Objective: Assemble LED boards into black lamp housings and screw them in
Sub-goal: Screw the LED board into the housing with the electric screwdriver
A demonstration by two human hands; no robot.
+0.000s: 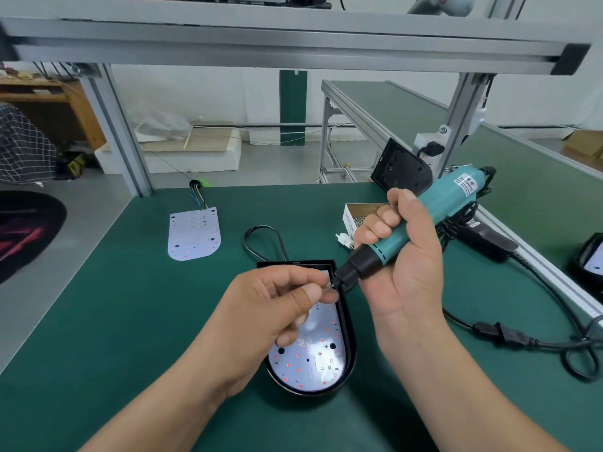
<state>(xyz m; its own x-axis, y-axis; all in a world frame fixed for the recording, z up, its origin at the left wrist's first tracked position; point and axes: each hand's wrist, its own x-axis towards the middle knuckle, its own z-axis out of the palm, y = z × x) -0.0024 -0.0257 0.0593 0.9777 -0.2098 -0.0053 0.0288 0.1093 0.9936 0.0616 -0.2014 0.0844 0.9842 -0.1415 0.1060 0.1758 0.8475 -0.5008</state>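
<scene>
A black lamp housing lies on the green mat in front of me with a white LED board seated inside it. My right hand grips a teal electric screwdriver, its black nose angled down-left over the housing. My left hand hovers above the board and pinches a small screw at the driver's bit tip. A second LED board with coloured wires lies flat at the left of the mat.
A small open box of screws sits behind the right hand. Another black housing leans upright at the back. A black power cord loops along the right. Aluminium frame posts stand at the mat's far corners.
</scene>
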